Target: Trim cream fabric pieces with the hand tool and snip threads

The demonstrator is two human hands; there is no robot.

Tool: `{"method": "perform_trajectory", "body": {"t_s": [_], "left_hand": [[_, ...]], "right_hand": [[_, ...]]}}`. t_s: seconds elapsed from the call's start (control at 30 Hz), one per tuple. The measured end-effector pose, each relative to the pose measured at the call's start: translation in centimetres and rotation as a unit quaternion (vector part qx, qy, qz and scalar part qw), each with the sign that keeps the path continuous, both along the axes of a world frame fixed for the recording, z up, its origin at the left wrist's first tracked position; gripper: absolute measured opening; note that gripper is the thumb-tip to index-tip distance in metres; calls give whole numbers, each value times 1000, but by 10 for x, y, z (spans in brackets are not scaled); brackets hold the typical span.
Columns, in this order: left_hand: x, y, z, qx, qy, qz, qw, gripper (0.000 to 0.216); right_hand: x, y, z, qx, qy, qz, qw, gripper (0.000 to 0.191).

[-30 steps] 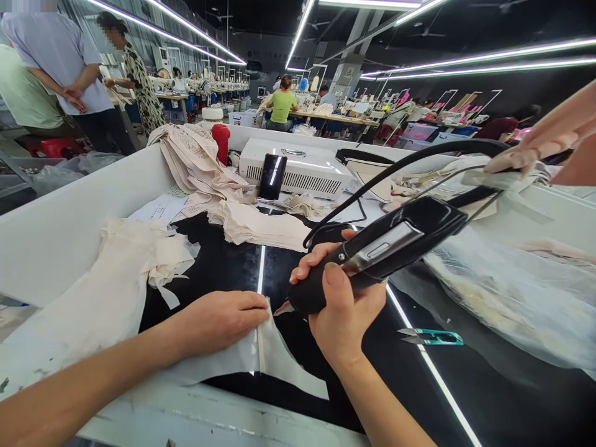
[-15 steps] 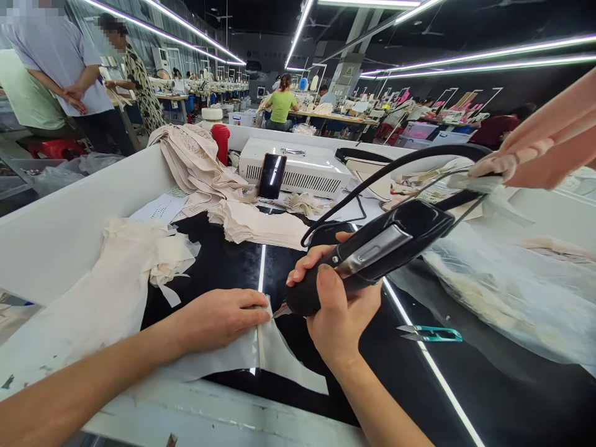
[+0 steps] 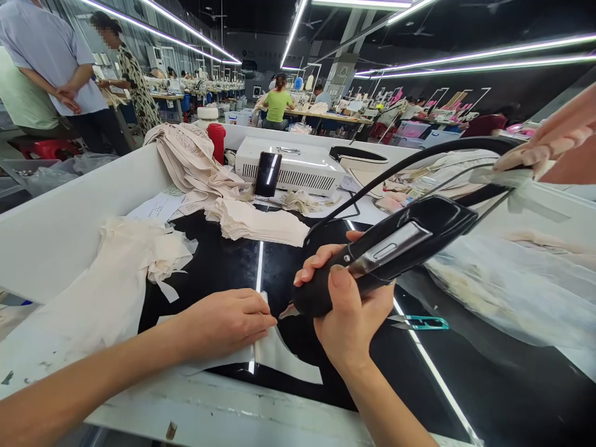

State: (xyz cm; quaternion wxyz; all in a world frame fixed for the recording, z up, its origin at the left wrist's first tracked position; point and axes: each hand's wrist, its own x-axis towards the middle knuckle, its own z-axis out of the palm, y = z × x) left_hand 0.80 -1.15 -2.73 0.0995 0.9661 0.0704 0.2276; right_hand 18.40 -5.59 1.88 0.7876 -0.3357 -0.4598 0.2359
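My left hand (image 3: 233,318) lies on a thin pale fabric piece (image 3: 289,359), its fingers bent and pressed together on a narrow upright fold. Part of that piece is hidden under the hand and forearm. My right hand (image 3: 349,320) wraps round a black corded hand tool (image 3: 400,245) with a metal lever along its side, the thumb lying near the lever. The tool slants down to the left, and its small metal tip (image 3: 287,312) is just right of my left fingertips. Thread snips (image 3: 424,323) with a teal handle lie right of my right hand.
Pale fabric stacks lie at the left (image 3: 121,273) and back (image 3: 261,220) of the black tabletop (image 3: 223,261). Behind them stand a phone (image 3: 267,174), a white vented box (image 3: 298,167) and a red bottle (image 3: 216,141). The black cord (image 3: 372,183) arches overhead; a plastic bag (image 3: 503,292) lies right.
The tool and my right hand have shifted slightly right, and its tip stands a little farther from the fold. My left fingers have moved slightly right over the fold. The view has shifted a little.
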Motion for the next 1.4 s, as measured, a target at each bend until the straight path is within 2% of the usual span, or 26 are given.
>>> {"method": "perform_trajectory", "body": {"t_s": [0.3, 0.5, 0.7, 0.93, 1.13, 1.4], "left_hand": [[-7, 0, -9, -43, 11, 12, 999, 20], [-9, -1, -6, -15, 24, 2, 1000, 17], [-10, -2, -5, 4, 29, -3, 1000, 17], [-12, -1, -6, 4, 43, -12, 999, 17], [-13, 0, -5, 1, 31, -18, 999, 18], [-17, 4, 4, 25, 33, -23, 999, 21]], "right_hand": [[-8, -3, 0, -4, 10, 22, 1000, 35], [-11, -4, -2, -1, 10, 27, 1000, 37], [-11, -5, -2, -14, -4, 16, 1000, 29], [-9, -13, 0, -6, 6, 12, 1000, 39], [-11, -17, -3, -13, 2, 18, 1000, 35], [2, -35, 11, -21, 22, -8, 1000, 41]]}}
